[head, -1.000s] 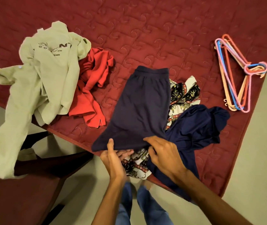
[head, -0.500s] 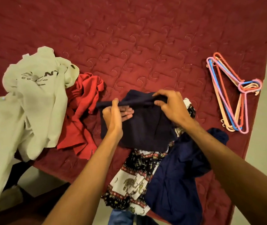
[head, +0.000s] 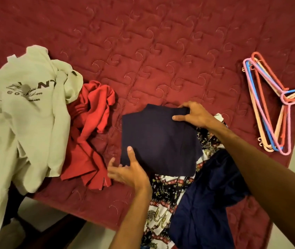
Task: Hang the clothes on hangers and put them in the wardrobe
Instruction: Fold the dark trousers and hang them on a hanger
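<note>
the pale shirt (head: 35,114) is cut off by the left edge, its print blurred. the patterned cloth (head: 163,198) is partly covered by the folded navy garment (head: 161,141).

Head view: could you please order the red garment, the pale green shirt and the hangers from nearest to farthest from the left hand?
1. Red garment, just left of the left hand.
2. Pale green shirt, farther left.
3. Hangers, far right on the bedspread.

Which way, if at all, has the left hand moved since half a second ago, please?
Yes. The left hand has come back towards the person, from beside the red garment's middle to beside its lower hem.
</note>
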